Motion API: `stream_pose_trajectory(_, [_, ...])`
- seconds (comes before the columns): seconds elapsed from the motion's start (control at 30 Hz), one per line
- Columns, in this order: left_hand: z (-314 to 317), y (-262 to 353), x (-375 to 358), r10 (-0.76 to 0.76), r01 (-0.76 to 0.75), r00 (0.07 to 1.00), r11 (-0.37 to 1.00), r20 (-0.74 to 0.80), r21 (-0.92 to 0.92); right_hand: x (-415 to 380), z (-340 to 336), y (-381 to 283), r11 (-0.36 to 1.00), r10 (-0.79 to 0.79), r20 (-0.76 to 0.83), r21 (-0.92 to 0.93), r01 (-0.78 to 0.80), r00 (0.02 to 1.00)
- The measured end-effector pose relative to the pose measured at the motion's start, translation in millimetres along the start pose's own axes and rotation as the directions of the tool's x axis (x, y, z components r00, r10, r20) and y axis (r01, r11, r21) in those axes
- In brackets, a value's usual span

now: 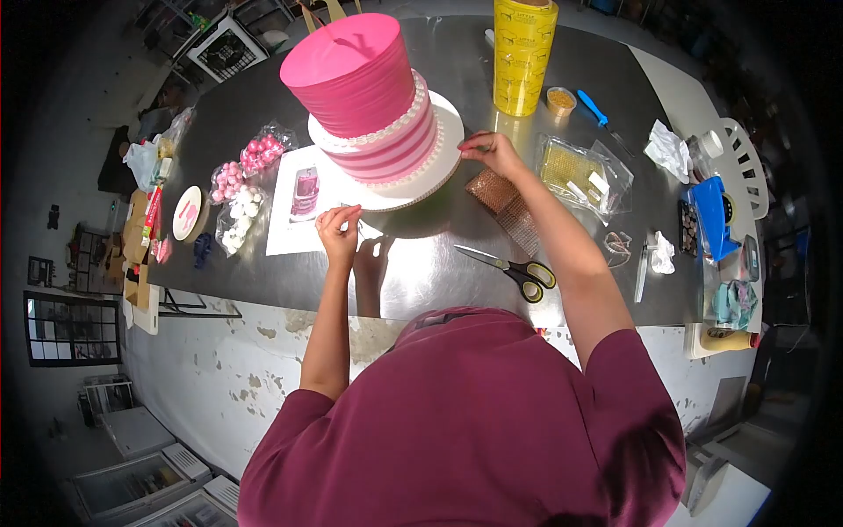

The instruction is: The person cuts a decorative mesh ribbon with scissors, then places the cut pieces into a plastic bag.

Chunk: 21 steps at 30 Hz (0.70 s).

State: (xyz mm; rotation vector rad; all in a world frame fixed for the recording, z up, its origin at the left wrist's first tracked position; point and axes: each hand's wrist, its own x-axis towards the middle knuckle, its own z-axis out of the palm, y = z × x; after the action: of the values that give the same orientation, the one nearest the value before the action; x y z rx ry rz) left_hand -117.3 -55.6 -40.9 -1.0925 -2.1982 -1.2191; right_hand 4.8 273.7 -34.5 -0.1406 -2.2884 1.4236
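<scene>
A tall two-tier cake (351, 83), bright pink on top and pink-striped below with white beaded icing, stands on a round white cake board (450, 119). Along the near rim of the board runs a thin, glittery trim strip (413, 204). My left hand (337, 235) pinches at the strip's left end by the front rim. On the right side of the rim, my right hand (497, 153) is closed with thumb and fingertips on the strip. A copper-coloured mesh strip (505, 211) lies under my right forearm. Black-handled scissors (518, 274) rest open-bladed in front.
Left of the cake are a printed picture sheet (281, 198), bags of pink and white balls (230, 184) and a round plaque (187, 212). To the right are a yellow-wrapped roll (523, 61), a small tub (560, 101), a blue-handled tool (593, 107) and bagged gold mesh (575, 171).
</scene>
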Motion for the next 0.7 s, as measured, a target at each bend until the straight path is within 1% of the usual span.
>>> stream_pose_trajectory(0.07, [-0.4, -0.1, 0.2, -0.014, 0.014, 1.0, 1.0, 0.005, -0.009, 1.9, -0.2, 4.2, 1.0, 0.011, 0.01, 0.007, -0.011, 1.0])
stream_pose_trajectory(0.17, [0.7, 0.5, 0.2, 0.018, -0.019, 1.0, 1.0, -0.024, -0.006, 3.9, -1.3, 4.9, 0.996, 0.05, 0.021, 0.076, -0.051, 0.999])
stream_pose_trajectory(0.27, [1.6, -2.2, -0.7, 0.046, -0.045, 0.998, 0.999, -0.033, 0.005, 6.3, -1.0, 8.8, 0.997, 0.044, 0.002, 0.057, -0.044, 0.999])
stream_pose_trajectory(0.47, [2.7, -2.3, -0.8, 0.091, -0.09, 0.994, 0.996, -0.065, 0.019, 6.6, -1.9, 4.4, 0.993, 0.061, -0.015, 0.105, -0.059, 0.998])
stream_pose_trajectory(0.57, [4.9, -0.1, -1.9, 0.076, -0.077, 0.994, 0.997, -0.075, -0.014, 8.0, -3.1, 5.9, 0.994, 0.054, -0.008, 0.095, -0.053, 0.998])
stream_pose_trajectory(0.67, [4.1, 1.9, -1.9, 0.049, -0.051, 0.998, 0.998, -0.047, -0.046, 8.6, -4.0, 5.4, 0.988, 0.104, 0.005, 0.118, -0.104, 0.995])
stream_pose_trajectory(0.7, [3.4, 2.8, -1.4, 0.058, -0.06, 0.997, 0.997, -0.047, -0.038, 9.1, -4.4, 6.0, 0.989, 0.097, 0.008, 0.109, -0.098, 0.995])
